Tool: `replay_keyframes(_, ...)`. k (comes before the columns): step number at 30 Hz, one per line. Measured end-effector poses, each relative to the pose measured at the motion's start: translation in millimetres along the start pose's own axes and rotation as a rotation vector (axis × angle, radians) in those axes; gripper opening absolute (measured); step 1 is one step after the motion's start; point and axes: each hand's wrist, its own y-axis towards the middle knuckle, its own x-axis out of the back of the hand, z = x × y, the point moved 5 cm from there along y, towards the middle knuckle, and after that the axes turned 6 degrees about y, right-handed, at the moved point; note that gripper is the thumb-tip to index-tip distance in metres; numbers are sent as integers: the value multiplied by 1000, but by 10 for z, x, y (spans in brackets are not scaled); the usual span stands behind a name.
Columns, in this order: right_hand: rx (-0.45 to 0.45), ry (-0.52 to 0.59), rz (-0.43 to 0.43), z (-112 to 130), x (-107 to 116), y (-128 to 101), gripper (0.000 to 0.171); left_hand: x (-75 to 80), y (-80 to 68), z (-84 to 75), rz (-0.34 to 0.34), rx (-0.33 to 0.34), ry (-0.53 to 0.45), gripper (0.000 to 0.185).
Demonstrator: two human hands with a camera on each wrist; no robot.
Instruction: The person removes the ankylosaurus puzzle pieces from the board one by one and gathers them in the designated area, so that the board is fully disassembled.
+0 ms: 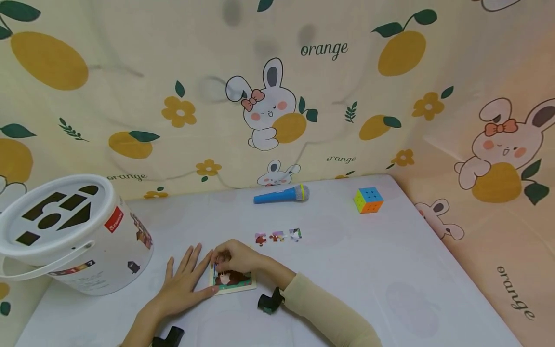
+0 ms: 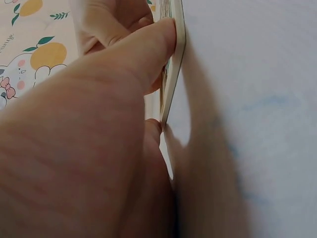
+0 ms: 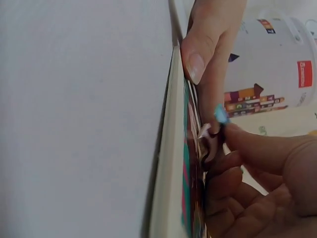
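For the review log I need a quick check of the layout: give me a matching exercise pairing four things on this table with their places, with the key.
Things:
1. bucket
2. toy microphone
3. cube
4. puzzle board

Places:
A. far right of the table
B. under both hands, near edge
C. left edge of the table
D. far middle, by the wall cloth

Pairs: 1-C, 2-D, 3-A, 4-B
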Motion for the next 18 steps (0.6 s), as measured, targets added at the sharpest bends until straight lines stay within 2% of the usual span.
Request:
replay_keyframes(9, -27, 167, -102, 33, 241, -34, 15, -32, 12, 12, -2, 2, 3, 86)
replay_keyframes(14, -31, 162, -154, 37, 495, -161, 17, -31, 13, 3, -4, 6, 12, 86)
replay_keyframes(18, -58, 126, -145, -19, 658, -321, 16, -28, 10, 7, -10, 16, 20, 87)
